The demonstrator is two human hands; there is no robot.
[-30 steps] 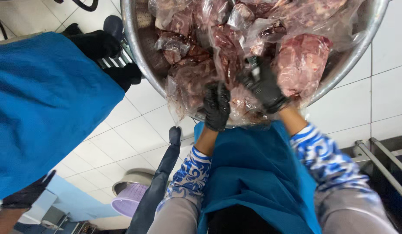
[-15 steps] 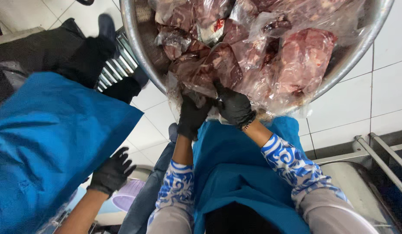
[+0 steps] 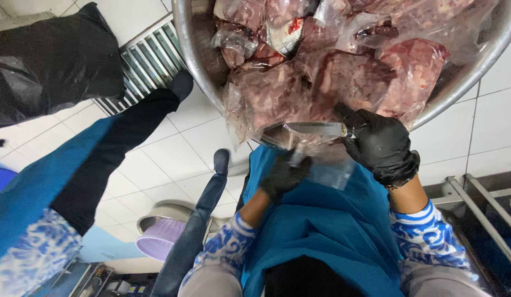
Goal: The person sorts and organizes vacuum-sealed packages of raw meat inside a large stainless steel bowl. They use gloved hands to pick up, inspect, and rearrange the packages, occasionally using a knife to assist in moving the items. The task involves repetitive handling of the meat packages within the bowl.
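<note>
Black gloves cover both of the person's hands, which work at the near rim of a large round stainless-steel basin (image 3: 196, 66) heaped with clear plastic bags of dark red raw meat (image 3: 332, 82). The right hand (image 3: 379, 144) is clenched around the handle of a steel-bladed knife (image 3: 316, 130), whose blade lies level just under the hanging bottom of the bags, at the basin's near edge. The left hand (image 3: 284, 175), lower and close to the knife's blade, pinches the loose clear plastic of one bag (image 3: 329, 168) that droops over the rim onto the person's teal apron (image 3: 327, 231). Blue-and-white patterned sleeves show at both wrists. On the white tiled floor (image 3: 173, 148) to the left stands another person in a blue apron and black trousers (image 3: 109, 159); beyond lie a black plastic sack (image 3: 49, 60) and a metal floor grate (image 3: 148, 60). A lilac ribbed bowl (image 3: 162, 239) sits lower left.
</note>
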